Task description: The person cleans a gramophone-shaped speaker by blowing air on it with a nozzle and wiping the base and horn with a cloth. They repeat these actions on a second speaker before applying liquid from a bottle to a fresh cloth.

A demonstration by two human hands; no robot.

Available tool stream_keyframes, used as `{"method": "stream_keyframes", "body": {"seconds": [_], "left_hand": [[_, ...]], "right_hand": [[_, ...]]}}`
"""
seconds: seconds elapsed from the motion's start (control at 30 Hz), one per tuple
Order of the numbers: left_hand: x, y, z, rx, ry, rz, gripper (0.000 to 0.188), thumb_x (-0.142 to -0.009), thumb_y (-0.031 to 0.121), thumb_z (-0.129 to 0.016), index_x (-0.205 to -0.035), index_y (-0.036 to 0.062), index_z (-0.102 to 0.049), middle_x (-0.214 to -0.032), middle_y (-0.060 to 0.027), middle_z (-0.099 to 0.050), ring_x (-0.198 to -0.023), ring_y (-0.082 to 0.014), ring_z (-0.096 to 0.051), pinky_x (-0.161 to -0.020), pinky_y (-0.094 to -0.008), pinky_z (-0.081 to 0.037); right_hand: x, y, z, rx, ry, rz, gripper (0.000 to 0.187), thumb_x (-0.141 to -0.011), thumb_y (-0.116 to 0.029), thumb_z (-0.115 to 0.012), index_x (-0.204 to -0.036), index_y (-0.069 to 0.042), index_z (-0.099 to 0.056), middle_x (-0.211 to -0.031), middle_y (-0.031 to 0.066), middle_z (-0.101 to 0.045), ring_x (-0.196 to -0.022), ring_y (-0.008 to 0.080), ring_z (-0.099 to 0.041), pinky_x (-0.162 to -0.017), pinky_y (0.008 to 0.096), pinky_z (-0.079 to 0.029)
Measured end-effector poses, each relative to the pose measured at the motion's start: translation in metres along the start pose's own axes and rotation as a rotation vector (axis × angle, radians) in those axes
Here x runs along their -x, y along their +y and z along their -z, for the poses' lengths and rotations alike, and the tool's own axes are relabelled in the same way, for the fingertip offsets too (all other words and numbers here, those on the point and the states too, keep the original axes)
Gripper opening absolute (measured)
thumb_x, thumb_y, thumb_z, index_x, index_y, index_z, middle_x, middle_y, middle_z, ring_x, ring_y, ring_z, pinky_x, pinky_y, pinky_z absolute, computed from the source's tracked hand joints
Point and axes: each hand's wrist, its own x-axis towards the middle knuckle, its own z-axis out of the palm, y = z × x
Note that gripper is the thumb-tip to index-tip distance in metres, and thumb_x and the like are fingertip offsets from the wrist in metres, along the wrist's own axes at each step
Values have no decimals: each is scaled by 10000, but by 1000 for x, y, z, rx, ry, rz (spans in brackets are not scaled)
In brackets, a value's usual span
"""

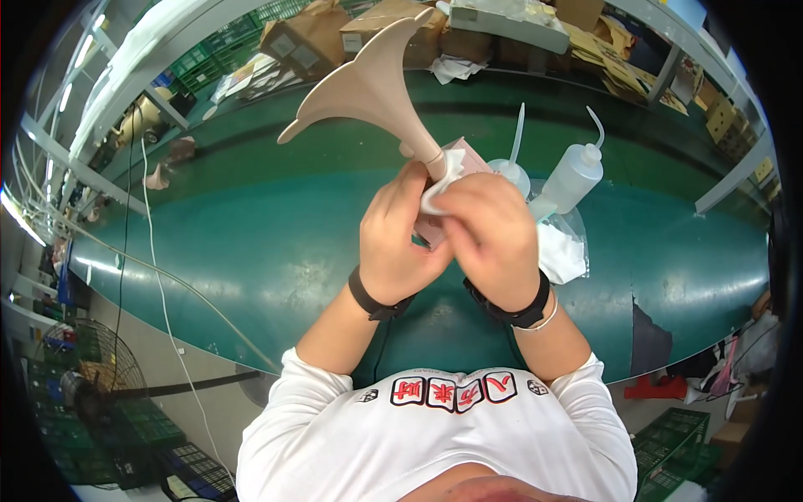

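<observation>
A pale pink gramophone-shaped piece has a wide flared horn (368,94) that tilts up to the far left. Its pink box-like base (473,156) shows partly behind my hands. My left hand (390,238) is closed around the piece near the horn's narrow neck. Pinched in the fingers of my right hand (498,230) is a white cloth (452,171), pressed against the neck just below the horn. The right fingers are slightly blurred, and most of the base is hidden by both hands.
To the right stand two squeeze bottles with thin spouts, one upright (569,180) and one partly behind my hand (512,171). Beside them lies a clear bag with white wipes (562,251). Cartons (305,38) line the back of the green table (276,243). A cable (163,293) hangs at left.
</observation>
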Motion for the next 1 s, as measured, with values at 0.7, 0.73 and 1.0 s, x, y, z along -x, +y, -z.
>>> {"method": "stream_keyframes", "body": {"seconds": [0.7,0.73,1.0], "left_hand": [[-9,6,28,231,-28,77,693,-667,3,-785,-1308,-73,-535,-1341,-194,-564,-1087,-211,-639,-865,-311,-549],[-9,6,29,202,-29,78,692,-659,-1,-786,-1303,-69,-540,-1315,-190,-581,-1082,-227,-645,-870,-316,-547],[-1,11,21,-177,-12,-179,617,-608,34,-785,-1201,-9,-617,-1142,-162,-659,-954,-321,-664,-808,-381,-548]], "right_hand": [[-9,-4,33,-130,256,-155,239,-928,-3,-581,-1155,30,-649,-1114,92,-600,-1017,171,-565,-885,261,-433],[-9,-3,32,-242,272,-178,238,-952,-18,-574,-1174,42,-639,-1137,87,-593,-1034,154,-554,-895,249,-426],[-3,-15,10,-328,184,-76,375,-928,-61,-639,-1280,40,-559,-1166,110,-566,-1056,178,-563,-932,280,-454]]}}
